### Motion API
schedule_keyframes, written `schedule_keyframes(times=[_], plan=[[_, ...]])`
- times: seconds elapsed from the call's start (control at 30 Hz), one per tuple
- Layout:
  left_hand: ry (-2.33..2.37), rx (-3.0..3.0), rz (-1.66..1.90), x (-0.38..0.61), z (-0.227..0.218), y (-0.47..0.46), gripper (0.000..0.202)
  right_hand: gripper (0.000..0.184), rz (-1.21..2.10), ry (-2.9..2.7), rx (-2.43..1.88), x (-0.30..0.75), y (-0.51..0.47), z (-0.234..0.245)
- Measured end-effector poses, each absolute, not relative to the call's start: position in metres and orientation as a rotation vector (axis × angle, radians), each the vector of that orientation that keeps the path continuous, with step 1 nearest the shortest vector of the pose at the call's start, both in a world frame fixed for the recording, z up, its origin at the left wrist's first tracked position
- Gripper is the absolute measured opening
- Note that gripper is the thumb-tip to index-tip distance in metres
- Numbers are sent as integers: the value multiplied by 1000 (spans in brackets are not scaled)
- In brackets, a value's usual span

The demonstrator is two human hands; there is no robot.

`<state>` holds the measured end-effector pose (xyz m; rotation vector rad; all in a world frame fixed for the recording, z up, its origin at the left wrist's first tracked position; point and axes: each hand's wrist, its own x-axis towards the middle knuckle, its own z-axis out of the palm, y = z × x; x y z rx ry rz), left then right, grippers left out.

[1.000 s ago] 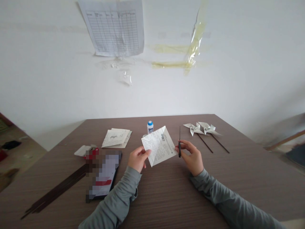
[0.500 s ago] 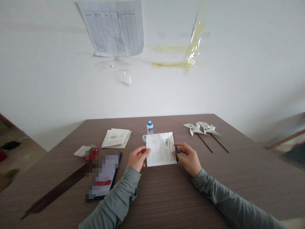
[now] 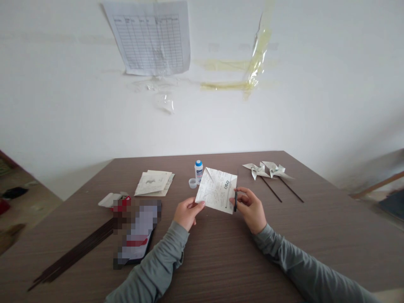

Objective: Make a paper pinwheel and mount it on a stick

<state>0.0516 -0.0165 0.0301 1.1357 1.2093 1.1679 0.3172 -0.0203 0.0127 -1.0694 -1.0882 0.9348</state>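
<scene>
I have a square of printed paper lifted just above the table, between my two hands and a little ahead of them, tilted so its face turns toward me. My left hand pinches the near left corner between thumb and fingertips, the other fingers curled under. My right hand is closed around a thin dark tool, which looks like a small pair of scissors, though I cannot make out the blades; it stands nearly upright along the paper's right edge, touching or just overlapping it. So the sheet lies left of the tool, its right edge running roughly parallel to the tool's long axis, and the right hand is the nearer one to that edge while the left only steadies the opposite corner. Just beyond the paper stand a small white bottle with a blue cap and a loose clear cap beside it. Farther right lie two finished paper pinwheels on dark sticks, well apart from my hands. To the left sit a stack of printed sheets, a small red and white box, a phone, and a bundle of dark sticks near the table's edge.
</scene>
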Motion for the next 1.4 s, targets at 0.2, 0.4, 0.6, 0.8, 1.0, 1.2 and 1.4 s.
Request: schedule_keyframes(times=[0.2,0.4,0.6,0.8,1.0,1.2,1.4], plan=[[1212,1093,1351,58,37,-22,39,56,1009,-1146,-1065,312,-26,12],[1221,1093,1162,59,35,-21,36,58,1030,-1116,-1049,301,-35,13],[1260,1185,1003,67,30,-29,45,61,1024,-1121,-1035,293,-39,15],[1248,1146,1111,67,27,-33,34,71,1037,-1163,-1062,293,-39,16],[1221,1056,1106,68,28,-28,26,72,1043,-1101,-1069,290,-41,18],[1182,1037,1050,68,29,-27,25,74,1066,-1058,-1064,289,-40,22],[1179,1079,1133,70,26,-32,18,75,1057,-1043,-1075,286,-41,25]])
